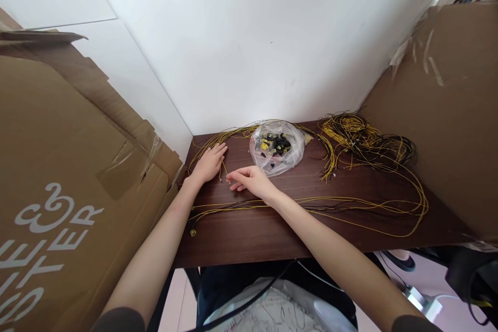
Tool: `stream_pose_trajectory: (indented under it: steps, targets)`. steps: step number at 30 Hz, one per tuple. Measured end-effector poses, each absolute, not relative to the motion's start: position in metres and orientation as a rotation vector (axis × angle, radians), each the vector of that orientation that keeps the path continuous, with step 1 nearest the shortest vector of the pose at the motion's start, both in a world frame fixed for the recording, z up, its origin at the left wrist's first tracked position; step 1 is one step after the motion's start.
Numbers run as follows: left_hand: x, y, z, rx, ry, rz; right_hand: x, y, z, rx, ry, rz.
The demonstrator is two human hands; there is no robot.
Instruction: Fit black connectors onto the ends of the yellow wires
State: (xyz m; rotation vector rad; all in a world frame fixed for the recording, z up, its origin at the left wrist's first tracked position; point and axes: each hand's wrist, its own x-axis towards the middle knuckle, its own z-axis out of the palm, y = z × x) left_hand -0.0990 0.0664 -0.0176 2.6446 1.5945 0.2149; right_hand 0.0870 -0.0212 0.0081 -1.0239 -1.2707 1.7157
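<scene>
My left hand [210, 162] lies palm down with fingers stretched over the yellow and black wires at the left side of the table. From beside its fingertips, short yellow wire ends [220, 172] stick out toward me. My right hand [252, 182] is just right of it, thumb and forefinger pinched at the end of a yellow wire; the tip there is very small. Beyond the right hand sits an open clear plastic bag [298, 153] holding small black and yellow connectors [280, 143].
A wire bundle [334, 158] curves behind the bag. A tangled wire heap [350, 132] lies at the right. Nearer me, long wires [342, 198] cross the brown table [249, 244], with a yellow connector [193, 232] at their left end. Cardboard [78, 166] stands left, more cardboard [447, 114] right.
</scene>
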Motion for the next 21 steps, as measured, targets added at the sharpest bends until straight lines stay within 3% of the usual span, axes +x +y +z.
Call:
stream_pose_trajectory:
  steps: [12,18,21]
  targets:
    - [-0.101,0.064,-0.022,2.639,1.565,0.339,0.081,-0.054,0.023,-0.844,-1.422,1.737]
    - [-0.1,0.061,-0.02,2.643,1.56,0.357,0.089,-0.084,0.057,-0.678,-1.673,1.77]
    - [-0.099,0.061,-0.02,2.646,1.566,0.356,0.103,-0.095,0.079,-0.441,-1.675,1.973]
